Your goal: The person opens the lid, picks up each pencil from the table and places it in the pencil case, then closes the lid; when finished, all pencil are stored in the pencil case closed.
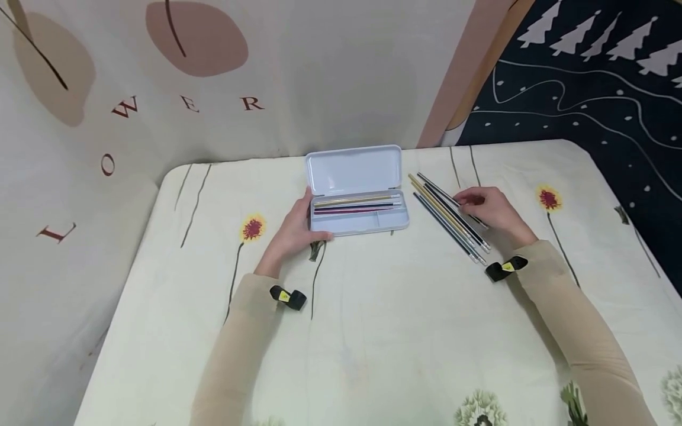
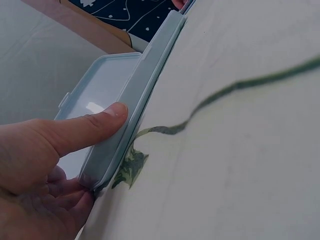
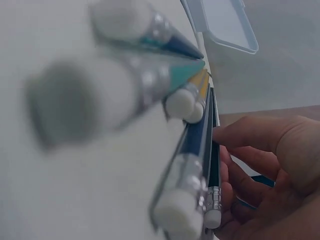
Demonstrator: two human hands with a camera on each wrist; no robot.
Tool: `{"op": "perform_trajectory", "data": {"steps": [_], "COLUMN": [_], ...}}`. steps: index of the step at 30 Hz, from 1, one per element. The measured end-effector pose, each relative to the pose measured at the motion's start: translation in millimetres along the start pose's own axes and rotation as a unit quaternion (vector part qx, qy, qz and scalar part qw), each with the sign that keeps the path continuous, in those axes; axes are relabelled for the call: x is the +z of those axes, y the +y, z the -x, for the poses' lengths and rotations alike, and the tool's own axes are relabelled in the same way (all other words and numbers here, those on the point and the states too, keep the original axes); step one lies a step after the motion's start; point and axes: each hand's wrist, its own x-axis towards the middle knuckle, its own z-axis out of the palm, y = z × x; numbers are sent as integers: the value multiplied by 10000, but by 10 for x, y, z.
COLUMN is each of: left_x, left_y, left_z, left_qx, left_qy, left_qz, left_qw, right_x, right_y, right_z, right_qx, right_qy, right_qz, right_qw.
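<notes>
A pale blue pencil case [image 1: 343, 224] lies with its lid [image 1: 354, 171] raised at the back. Several pencils [image 1: 351, 210] rest in its rear compartment. My left hand [image 1: 295, 229] grips the case's left end, thumb along the front wall and fingers around the end, as the left wrist view also shows. To the right, several eraser-tipped pencils [image 1: 446, 214] lie side by side on the cloth, slanted. At their right edge, my right hand [image 1: 492, 212] pinches a dark pencil [image 3: 214, 170] between thumb and fingers; it is still close beside the others.
A cream cloth [image 1: 383, 331] printed with flowers covers the surface. Behind it hangs a pale curtain-like fabric [image 1: 341, 71] with letters. Dark fabric with white trees [image 1: 575, 106] borders the right side. A small black camera sits on each wrist.
</notes>
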Motion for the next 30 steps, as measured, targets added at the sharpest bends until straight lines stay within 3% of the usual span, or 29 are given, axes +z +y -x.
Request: {"op": "perform_trajectory", "data": {"steps": [30], "left_x": [2], "left_y": [13], "left_z": [-11], "left_qx": [-19], "left_qy": [-83], "left_qz": [-89], "left_qw": [9999], "right_x": [-31], "right_y": [-15], "right_z": [47], "right_qx": [-755], "right_qy": [74], "right_qz": [-489], "right_qw": [9959]}}
